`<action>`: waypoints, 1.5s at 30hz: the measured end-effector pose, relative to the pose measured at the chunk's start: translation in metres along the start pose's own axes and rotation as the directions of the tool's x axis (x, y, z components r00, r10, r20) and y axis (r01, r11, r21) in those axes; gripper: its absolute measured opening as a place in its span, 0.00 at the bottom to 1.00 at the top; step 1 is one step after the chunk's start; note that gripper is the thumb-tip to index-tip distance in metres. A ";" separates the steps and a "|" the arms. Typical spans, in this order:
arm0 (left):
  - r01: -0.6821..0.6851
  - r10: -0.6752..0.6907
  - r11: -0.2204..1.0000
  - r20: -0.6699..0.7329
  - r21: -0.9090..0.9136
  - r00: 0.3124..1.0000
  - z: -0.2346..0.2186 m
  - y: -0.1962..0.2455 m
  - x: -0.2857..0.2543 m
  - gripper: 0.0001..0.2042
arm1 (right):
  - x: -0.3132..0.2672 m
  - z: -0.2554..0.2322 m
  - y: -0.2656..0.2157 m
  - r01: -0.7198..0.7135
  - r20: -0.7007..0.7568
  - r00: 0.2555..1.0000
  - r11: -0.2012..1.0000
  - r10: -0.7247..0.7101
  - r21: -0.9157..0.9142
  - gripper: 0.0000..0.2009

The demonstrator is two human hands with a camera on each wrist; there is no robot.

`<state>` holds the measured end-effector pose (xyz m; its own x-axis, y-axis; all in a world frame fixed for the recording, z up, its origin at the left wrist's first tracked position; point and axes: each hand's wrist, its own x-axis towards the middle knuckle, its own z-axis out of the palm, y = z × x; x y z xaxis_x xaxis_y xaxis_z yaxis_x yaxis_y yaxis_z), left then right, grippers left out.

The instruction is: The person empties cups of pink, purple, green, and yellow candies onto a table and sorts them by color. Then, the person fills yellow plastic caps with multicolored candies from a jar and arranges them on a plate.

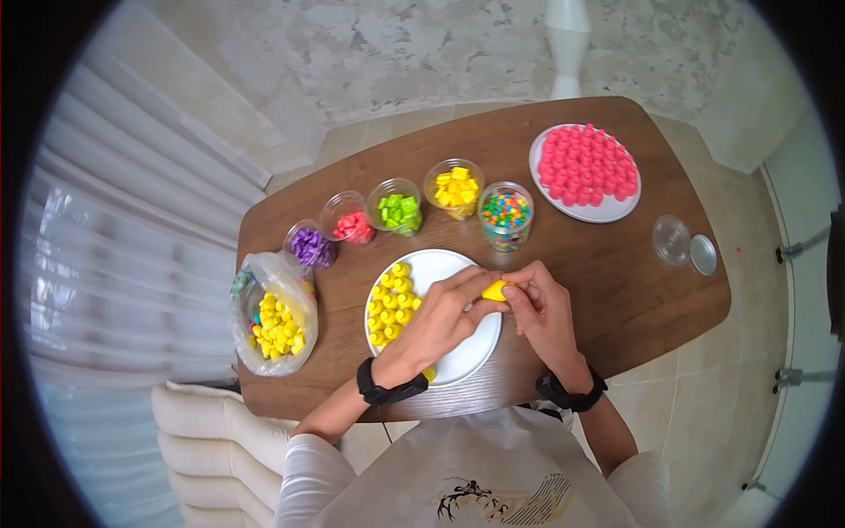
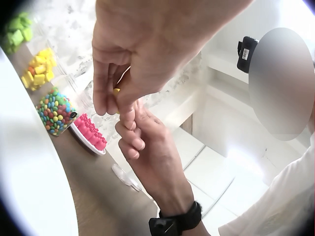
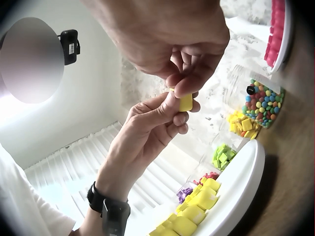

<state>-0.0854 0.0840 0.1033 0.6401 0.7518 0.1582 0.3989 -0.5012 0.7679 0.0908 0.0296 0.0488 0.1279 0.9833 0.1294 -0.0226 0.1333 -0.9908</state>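
Note:
Over the white plate, my left hand holds a small yellow capped piece between thumb and fingers. From the other side, the thumb and fingertips of my right hand pinch its narrow end; in the right wrist view the fingers partly cover that end, while the squarish yellow body shows below. Several similar yellow pieces stand upright in rows on the plate's left side. One more yellow bit peeks out beside the left wristband.
Left of the plate sits a plastic bag of yellow pieces. Behind stand clear cups of purple, red, green and yellow bits, plus a candy jar. Pink pieces fill another plate; lids lie right.

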 end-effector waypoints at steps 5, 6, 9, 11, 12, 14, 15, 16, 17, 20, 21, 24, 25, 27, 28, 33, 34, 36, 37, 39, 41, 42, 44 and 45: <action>0.033 -0.037 0.999 -0.114 -0.041 0.993 -0.005 -0.020 -0.033 0.16 | -0.005 0.023 0.004 -0.078 0.114 0.990 0.997 0.078 -0.004 0.09; 0.014 -0.009 1.000 -0.174 0.026 0.985 -0.008 -0.032 -0.042 0.17 | -0.007 0.027 0.010 -0.036 0.163 0.986 0.998 0.045 -0.056 0.13; 0.285 -0.219 0.957 -0.504 0.058 0.835 -0.044 -0.050 -0.073 0.15 | -0.012 0.036 0.010 -0.062 0.135 0.988 0.991 0.078 -0.115 0.16; 0.409 -0.177 0.901 -0.737 0.146 0.652 -0.077 -0.077 -0.101 0.14 | -0.011 0.029 0.020 -0.074 0.126 0.988 0.988 0.091 -0.134 0.13; 0.419 -0.155 0.902 -0.825 0.106 0.543 -0.093 -0.096 -0.118 0.14 | -0.010 0.024 0.026 -0.098 0.167 0.978 0.981 0.126 -0.168 0.12; 0.558 -0.150 0.824 -0.914 0.094 0.376 -0.125 -0.136 -0.159 0.17 | -0.012 0.020 0.028 -0.126 0.202 0.965 0.970 0.169 -0.209 0.10; 0.559 -0.158 0.825 -0.913 0.088 0.376 -0.136 -0.148 -0.177 0.17 | -0.013 0.021 0.026 -0.093 0.260 0.953 0.966 0.157 -0.242 0.08; 0.672 -0.211 0.733 -0.902 0.110 0.377 -0.144 -0.157 -0.193 0.18 | -0.015 0.023 0.023 -0.058 0.320 0.936 0.961 0.147 -0.272 0.07; 0.770 -0.264 0.624 -0.891 0.134 0.369 -0.149 -0.167 -0.206 0.19 | -0.016 0.026 0.019 -0.061 0.324 0.934 0.959 0.153 -0.277 0.07; 0.765 -0.141 0.548 -0.864 0.338 0.483 -0.151 -0.197 -0.227 0.19 | -0.023 0.042 0.015 0.243 0.583 0.812 0.910 -0.001 -0.336 0.08; 0.767 -0.145 0.548 -0.865 0.334 0.480 -0.149 -0.203 -0.231 0.19 | -0.025 0.047 0.012 0.243 0.586 0.810 0.909 0.001 -0.338 0.08; 0.740 -0.079 0.594 -0.892 0.316 0.444 -0.139 -0.164 -0.199 0.19 | -0.029 0.057 0.006 0.472 0.759 0.651 0.789 -0.012 -0.394 0.15; 0.696 -0.052 0.650 -0.895 0.307 0.443 -0.136 -0.154 -0.189 0.18 | -0.031 0.060 0.007 0.473 0.758 0.652 0.787 -0.009 -0.397 0.15; 0.645 -0.026 0.704 -0.898 0.296 0.440 -0.129 -0.138 -0.174 0.17 | -0.036 0.065 0.008 0.538 0.772 0.631 0.758 -0.073 -0.368 0.15; 0.592 -0.028 0.751 -0.882 0.292 0.471 -0.126 -0.131 -0.166 0.16 | -0.038 0.066 0.009 0.538 0.771 0.633 0.756 -0.071 -0.372 0.15; 0.381 -0.102 0.909 -0.797 0.167 0.595 -0.101 -0.094 -0.128 0.09 | -0.037 0.066 0.013 0.637 0.707 0.688 0.601 -0.160 -0.483 0.09; 0.307 0.015 0.907 -0.750 0.288 0.661 -0.094 -0.082 -0.120 0.06 | -0.033 0.064 0.016 0.636 0.706 0.690 0.599 -0.160 -0.486 0.09; 0.233 -0.074 0.954 -0.601 0.191 0.795 -0.076 -0.062 -0.110 0.06 | -0.021 0.054 0.026 0.489 0.590 0.807 0.602 -0.037 -0.631 0.08; 0.188 -0.094 0.973 -0.514 0.134 0.852 -0.065 -0.058 -0.104 0.07 | -0.016 0.049 0.030 0.489 0.589 0.807 0.600 -0.037 -0.633 0.08; 0.119 -0.091 0.991 -0.357 0.056 0.929 -0.043 -0.047 -0.091 0.09 | -0.005 0.037 0.036 0.332 0.393 0.911 0.783 -0.122 -0.526 0.08; 0.086 -0.070 0.995 -0.273 0.048 0.959 -0.026 -0.038 -0.076 0.12 | 0.000 0.028 0.034 0.259 0.329 0.938 0.859 -0.113 -0.443 0.07; 0.125 -0.123 0.992 -0.194 -0.002 0.973 -0.019 -0.030 -0.066 0.14 | 0.001 0.024 0.029 0.034 0.272 0.961 0.962 0.042 -0.271 0.06; 0.127 -0.129 0.992 -0.089 -0.025 0.988 -0.009 -0.023 -0.050 0.17 | 0.001 0.020 0.021 -0.189 0.237 0.951 0.979 0.201 -0.074 0.06; 0.120 -0.122 0.992 -0.082 -0.024 0.989 -0.003 -0.026 -0.045 0.17 | 0.000 0.020 0.017 -0.194 0.223 0.957 0.981 0.186 0.014 0.05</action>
<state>-0.1266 0.0645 0.0785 0.5306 0.8400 0.1139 0.4573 -0.3967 0.7959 0.0703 0.0342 0.0322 -0.1033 0.9933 -0.0517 -0.0607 -0.0582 -0.9965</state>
